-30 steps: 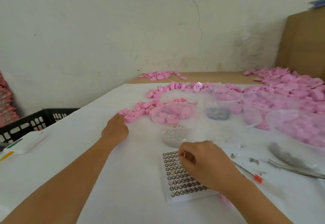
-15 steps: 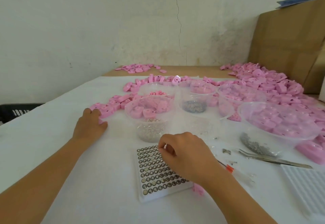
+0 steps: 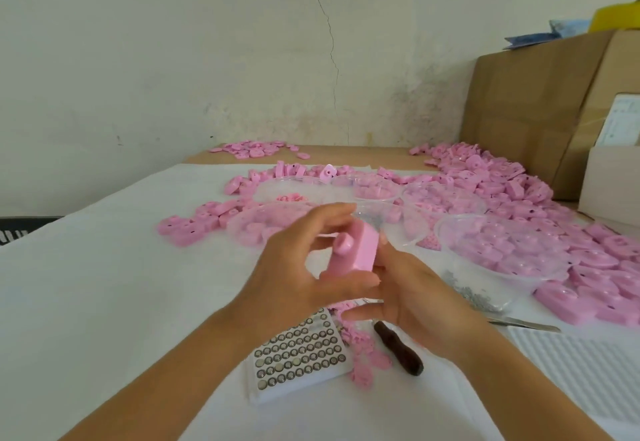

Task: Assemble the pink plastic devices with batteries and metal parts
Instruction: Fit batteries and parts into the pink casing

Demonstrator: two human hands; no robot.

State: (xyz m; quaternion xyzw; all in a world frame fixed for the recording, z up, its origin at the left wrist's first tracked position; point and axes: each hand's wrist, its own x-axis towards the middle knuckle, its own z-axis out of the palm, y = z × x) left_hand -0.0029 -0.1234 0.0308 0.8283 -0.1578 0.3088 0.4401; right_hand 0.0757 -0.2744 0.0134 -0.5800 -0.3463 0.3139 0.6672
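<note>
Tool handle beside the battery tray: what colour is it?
The tool handle is dark brown, shown best in the head view.

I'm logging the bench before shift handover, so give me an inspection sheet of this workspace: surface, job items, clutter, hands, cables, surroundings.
Surface: table under a white sheet, wooden top bare at the far edge.
Job's things: pink device held above the table; battery tray near the front; clear bowls of pink parts; metal parts in one bowl; loose pink shells heaped at the right.
Clutter: dark-handled tool and pink scraps beside the tray; tweezers further right.
Hands: left hand grips the device; right hand touches its far side, grip unclear.
Cables: nothing seen.
Surroundings: cracked wall, cardboard boxes at the right, black crate at the left.
</note>
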